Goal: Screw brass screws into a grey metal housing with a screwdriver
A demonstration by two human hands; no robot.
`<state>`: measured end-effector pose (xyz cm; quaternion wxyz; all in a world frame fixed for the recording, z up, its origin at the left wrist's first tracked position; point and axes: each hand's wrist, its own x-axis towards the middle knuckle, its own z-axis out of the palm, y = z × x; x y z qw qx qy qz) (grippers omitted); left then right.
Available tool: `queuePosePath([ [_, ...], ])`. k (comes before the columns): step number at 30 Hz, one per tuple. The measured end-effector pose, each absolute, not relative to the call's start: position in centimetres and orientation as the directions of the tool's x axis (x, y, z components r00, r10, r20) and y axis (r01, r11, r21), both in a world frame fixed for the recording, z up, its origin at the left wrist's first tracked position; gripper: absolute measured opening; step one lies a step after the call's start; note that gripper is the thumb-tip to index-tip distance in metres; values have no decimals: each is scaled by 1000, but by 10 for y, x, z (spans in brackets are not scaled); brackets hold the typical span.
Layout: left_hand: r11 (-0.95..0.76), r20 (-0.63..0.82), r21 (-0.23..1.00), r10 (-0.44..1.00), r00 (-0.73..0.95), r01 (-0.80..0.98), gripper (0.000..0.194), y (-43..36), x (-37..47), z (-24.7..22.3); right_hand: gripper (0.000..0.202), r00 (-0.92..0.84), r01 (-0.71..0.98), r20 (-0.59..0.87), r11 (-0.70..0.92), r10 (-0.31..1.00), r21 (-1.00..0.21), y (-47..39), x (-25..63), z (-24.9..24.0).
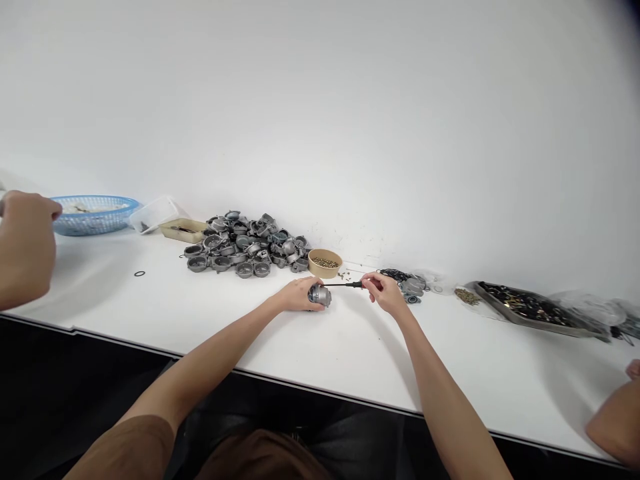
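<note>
My left hand [299, 295] is wrapped round a grey metal cup-shaped casting [323, 297] just above the white table. In my right hand [383, 291] is a screwdriver [356, 285], gripped by its dark handle. Its thin shaft points left and its tip meets the upper edge of the casting; whether a screw sits there is too small to tell. Behind the casting stands a tan bowl [325, 268] of small brass-coloured screws, a few of them spilled beside it. To the left lies a heap of similar grey castings [245, 243].
A blue basket [97, 232], a tilted white tub [159, 215] and a yellowish tray [183, 231] stand left. A black ring [139, 273] lies nearby. At right are a tray of dark parts [530, 307] and loose screws [467, 296]. Other people's arms reach in at both sides.
</note>
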<state>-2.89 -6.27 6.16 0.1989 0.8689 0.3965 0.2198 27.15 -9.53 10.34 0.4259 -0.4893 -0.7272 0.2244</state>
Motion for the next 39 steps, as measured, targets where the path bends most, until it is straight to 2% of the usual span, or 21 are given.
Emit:
queuePosePath([
  [6,-629,239,505,760,604,591,73,-61,-29,60,42,-132,512,359,374,924,-774,-96,271,107],
  [12,-628,241,501,762,601,595,75,-62,-29,61,46,-113,403,168,200,979,-893,-96,269,108],
  [18,-627,243,487,766,596,608,75,-61,-29,62,45,-91,451,294,303,951,-840,-98,264,107],
  [23,-632,252,476,765,593,612,75,-60,-30,62,42,-187,439,266,323,946,-838,-100,266,108],
  [26,-635,260,472,763,592,612,76,-60,-31,62,42,-129,397,249,280,960,-874,-96,267,104],
  [32,-620,246,474,775,582,625,79,-60,-31,62,38,5,220,111,107,994,-969,-88,265,99],
  [39,-616,246,486,777,580,619,80,-60,-30,62,37,17,157,66,62,998,-986,-88,264,99],
])
